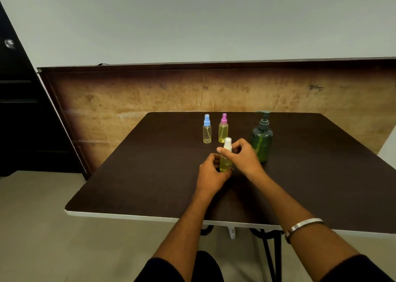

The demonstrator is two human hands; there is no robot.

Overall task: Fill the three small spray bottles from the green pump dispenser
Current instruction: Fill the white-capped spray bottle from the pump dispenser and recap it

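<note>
1 head-worn camera looks forward and down, close over the dark table (150, 174), facing the wall.

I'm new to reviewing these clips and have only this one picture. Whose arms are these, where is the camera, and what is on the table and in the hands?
There is no machine here: a person works with bare hands, and the one wide-angle camera sits on their head, looking forward and down, so the arms reach in from the bottom edge.

On the dark table stand a blue-capped spray bottle, a pink-capped spray bottle and, to their right, the green pump dispenser.

Nearer the person is a white-capped spray bottle holding yellowish liquid. The left hand grips its body, while the right hand pinches its white top. Whether the top is being tightened or loosened cannot be told from one picture. A metal bangle sits on the right forearm.
</note>
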